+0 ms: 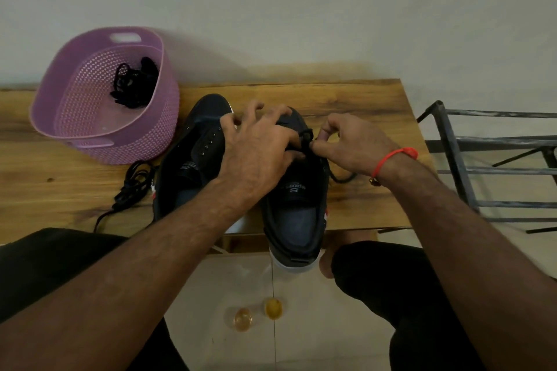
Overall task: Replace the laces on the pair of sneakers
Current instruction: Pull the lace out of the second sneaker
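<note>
Two dark sneakers stand side by side on a wooden table point(361, 99), toes away from me. The left sneaker point(193, 159) shows bare eyelets. My left hand point(256, 144) lies across the front of the right sneaker point(297, 208), fingers spread, fingertips at the black lace point(306, 137). My right hand point(343, 141) pinches that lace at the shoe's right side; a loop of it trails onto the table. A loose black lace point(132, 187) lies left of the left sneaker.
A purple perforated basket point(90, 117) at the table's back left holds a bundle of black laces point(135, 84). A black metal rack point(488, 166) stands to the right of the table. My knees are below the table edge, and two small yellowish objects point(256, 313) lie on the floor.
</note>
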A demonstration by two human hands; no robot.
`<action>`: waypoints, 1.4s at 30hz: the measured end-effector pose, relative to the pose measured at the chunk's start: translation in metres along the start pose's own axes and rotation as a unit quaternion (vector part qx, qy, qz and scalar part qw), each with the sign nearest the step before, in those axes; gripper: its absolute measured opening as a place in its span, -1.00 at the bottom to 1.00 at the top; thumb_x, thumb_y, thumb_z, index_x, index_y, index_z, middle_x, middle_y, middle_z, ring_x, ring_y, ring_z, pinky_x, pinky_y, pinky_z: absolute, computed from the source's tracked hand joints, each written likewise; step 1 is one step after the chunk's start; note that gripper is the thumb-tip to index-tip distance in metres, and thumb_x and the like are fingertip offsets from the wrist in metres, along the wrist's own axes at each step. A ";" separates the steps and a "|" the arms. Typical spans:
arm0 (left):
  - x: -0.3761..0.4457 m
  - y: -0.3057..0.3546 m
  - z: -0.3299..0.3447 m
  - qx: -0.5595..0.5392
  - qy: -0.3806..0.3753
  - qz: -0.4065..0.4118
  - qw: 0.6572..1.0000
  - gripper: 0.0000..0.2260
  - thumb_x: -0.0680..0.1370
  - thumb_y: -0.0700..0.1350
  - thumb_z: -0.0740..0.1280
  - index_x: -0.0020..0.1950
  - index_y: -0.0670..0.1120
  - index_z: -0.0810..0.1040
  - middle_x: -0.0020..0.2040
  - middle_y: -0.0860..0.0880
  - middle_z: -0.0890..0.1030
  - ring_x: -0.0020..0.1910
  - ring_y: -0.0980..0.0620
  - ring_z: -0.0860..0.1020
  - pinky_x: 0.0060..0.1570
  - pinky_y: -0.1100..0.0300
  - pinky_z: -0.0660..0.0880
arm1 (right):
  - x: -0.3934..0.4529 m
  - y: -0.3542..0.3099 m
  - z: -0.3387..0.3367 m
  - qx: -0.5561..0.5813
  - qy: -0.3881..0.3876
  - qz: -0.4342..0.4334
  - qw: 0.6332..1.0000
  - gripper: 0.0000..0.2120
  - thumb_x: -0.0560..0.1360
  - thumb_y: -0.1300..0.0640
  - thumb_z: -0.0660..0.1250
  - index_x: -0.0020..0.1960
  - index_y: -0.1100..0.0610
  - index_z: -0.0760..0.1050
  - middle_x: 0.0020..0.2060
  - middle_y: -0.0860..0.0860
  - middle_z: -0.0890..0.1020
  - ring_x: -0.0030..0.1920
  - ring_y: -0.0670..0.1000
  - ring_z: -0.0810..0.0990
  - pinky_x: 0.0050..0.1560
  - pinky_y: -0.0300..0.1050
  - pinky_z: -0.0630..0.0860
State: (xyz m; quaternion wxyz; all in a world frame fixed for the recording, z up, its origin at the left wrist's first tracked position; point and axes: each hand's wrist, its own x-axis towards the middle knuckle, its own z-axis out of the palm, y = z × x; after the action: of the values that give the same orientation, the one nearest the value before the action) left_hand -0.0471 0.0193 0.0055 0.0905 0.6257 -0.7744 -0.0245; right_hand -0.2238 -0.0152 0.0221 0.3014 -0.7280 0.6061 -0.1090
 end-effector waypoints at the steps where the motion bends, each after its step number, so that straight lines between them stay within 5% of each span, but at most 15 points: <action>1: 0.001 -0.003 -0.001 -0.018 -0.008 -0.002 1.000 -0.80 0.49 0.26 0.40 0.06 0.28 0.66 0.48 0.18 0.36 0.46 -0.10 0.17 0.24 -0.15 0.15 | 0.000 0.000 0.000 -0.002 -0.002 0.000 1.000 -0.85 0.49 -0.04 0.41 -0.15 -0.05 0.46 -0.18 -0.20 0.44 -0.07 -0.08 0.42 -0.30 -0.32 0.25; 4: 0.012 -0.020 -0.010 -0.172 0.000 -0.087 0.981 -0.86 0.51 0.21 0.42 0.01 0.24 0.69 0.31 0.20 0.55 0.38 -0.01 0.37 0.27 -0.11 0.25 | 0.000 0.000 -0.002 0.004 -0.003 0.001 1.000 -0.86 0.49 -0.02 0.41 -0.14 -0.03 0.47 -0.17 -0.19 0.46 -0.05 -0.07 0.44 -0.28 -0.30 0.27; 6: 0.018 -0.033 -0.020 -0.295 0.067 -0.175 0.937 -0.90 0.56 0.09 0.43 -0.01 0.12 0.70 0.08 0.14 0.66 0.16 0.03 0.57 0.26 -0.14 0.47 | 0.000 0.001 -0.002 0.005 -0.003 0.002 1.000 -0.86 0.49 -0.01 0.41 -0.14 -0.02 0.47 -0.16 -0.17 0.48 -0.04 -0.06 0.46 -0.26 -0.24 0.31; 8: 0.019 -0.044 -0.026 -0.309 0.111 -0.227 0.917 -0.90 0.59 0.01 0.40 0.03 0.03 0.69 -0.05 0.10 0.66 -0.02 0.06 0.61 0.14 0.03 0.57 | 0.000 0.000 -0.002 0.004 -0.004 0.005 1.000 -0.85 0.49 -0.01 0.42 -0.15 -0.03 0.45 -0.16 -0.19 0.47 -0.04 -0.06 0.46 -0.27 -0.24 0.30; 10: 0.017 -0.044 -0.024 -0.280 0.103 -0.211 0.931 -0.85 0.58 -0.09 0.39 0.13 0.05 0.66 0.03 0.10 0.65 0.03 0.03 0.62 0.10 0.17 0.57 | -0.001 0.000 -0.001 0.003 -0.003 0.007 1.000 -0.83 0.49 -0.01 0.42 -0.17 -0.05 0.44 -0.17 -0.22 0.44 -0.03 -0.06 0.44 -0.29 -0.31 0.25; 13: 0.009 -0.029 -0.018 -0.227 0.089 -0.067 0.968 -0.65 0.50 -0.17 0.37 0.21 0.16 0.62 0.32 0.15 0.48 0.33 -0.02 0.42 0.30 -0.04 0.38 | 0.000 -0.002 0.001 -0.009 0.005 -0.003 1.000 -0.83 0.48 -0.01 0.42 -0.19 -0.04 0.44 -0.17 -0.18 0.46 -0.01 -0.04 0.44 -0.26 -0.21 0.29; 16: 0.002 -0.012 -0.009 -0.104 0.024 0.016 0.994 -0.73 0.51 -0.02 0.40 0.17 0.24 0.63 0.52 0.10 0.31 0.41 -0.08 0.21 0.24 -0.12 0.24 | 0.001 -0.001 0.003 -0.030 0.017 -0.021 0.999 -0.83 0.46 -0.01 0.42 -0.19 -0.04 0.44 -0.03 -0.07 0.48 0.02 -0.02 0.43 -0.08 -0.15 0.30; 22: -0.002 -0.003 0.003 -0.004 0.008 0.005 1.000 -0.81 0.53 0.16 0.42 0.13 0.22 0.66 0.56 0.09 0.24 0.44 -0.16 0.18 0.27 -0.16 0.24 | -0.001 -0.002 0.005 -0.071 0.016 -0.084 0.994 -0.86 0.47 0.03 0.40 -0.14 0.02 0.45 0.15 0.05 0.51 0.27 0.09 0.41 0.22 -0.07 0.35; 25: 0.001 -0.009 -0.001 -0.035 0.017 -0.026 0.999 -0.86 0.52 0.16 0.41 0.04 0.20 0.67 0.51 0.10 0.33 0.42 -0.14 0.20 0.24 -0.14 0.21 | -0.002 -0.002 0.005 -0.098 0.019 -0.129 0.987 -0.85 0.49 0.06 0.39 -0.09 0.11 0.47 0.26 0.12 0.51 0.44 0.13 0.29 0.46 -0.06 0.17; 28: 0.011 -0.026 -0.013 -0.099 0.070 -0.121 0.985 -0.90 0.52 0.12 0.35 -0.07 0.16 0.63 0.42 0.12 0.45 0.36 -0.11 0.30 0.16 -0.05 0.20 | -0.004 -0.002 0.004 -0.099 0.017 -0.131 0.986 -0.84 0.51 0.06 0.38 -0.06 0.13 0.47 0.31 0.14 0.48 0.51 0.11 0.20 0.50 -0.16 -0.01; 32: 0.016 -0.059 -0.026 -0.091 0.133 -0.186 0.969 -0.86 0.53 0.07 0.34 0.00 0.08 0.64 0.39 0.06 0.48 0.34 -0.15 0.35 0.15 0.00 0.17 | -0.005 -0.003 0.004 -0.081 -0.004 -0.115 0.990 -0.85 0.53 0.06 0.37 -0.05 0.11 0.45 0.37 0.11 0.44 0.59 0.10 0.03 0.54 0.12 0.13; 39: 0.002 -0.016 -0.010 -0.070 0.018 -0.027 0.997 -0.76 0.49 0.18 0.44 0.14 0.24 0.63 0.58 0.05 0.20 0.48 -0.17 0.13 0.35 -0.23 0.17 | -0.005 -0.004 0.005 -0.086 0.006 -0.124 0.989 -0.84 0.53 0.07 0.38 -0.03 0.14 0.46 0.35 0.15 0.44 0.57 0.11 0.09 0.52 -0.06 0.04; 42: 0.000 -0.008 0.000 -0.036 -0.021 -0.036 0.998 -0.78 0.49 0.22 0.44 0.10 0.21 0.65 0.59 0.06 0.17 0.47 -0.17 0.10 0.33 -0.21 0.16 | -0.005 -0.003 0.005 -0.082 0.007 -0.130 0.988 -0.85 0.53 0.07 0.38 -0.05 0.12 0.45 0.38 0.13 0.42 0.57 0.10 0.10 0.52 -0.08 0.02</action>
State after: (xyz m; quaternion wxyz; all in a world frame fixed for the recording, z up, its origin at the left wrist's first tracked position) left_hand -0.0391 0.0175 0.0039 0.0954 0.6492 -0.7515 -0.0686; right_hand -0.2198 -0.0089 0.0213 0.2196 -0.8221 0.5152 -0.1026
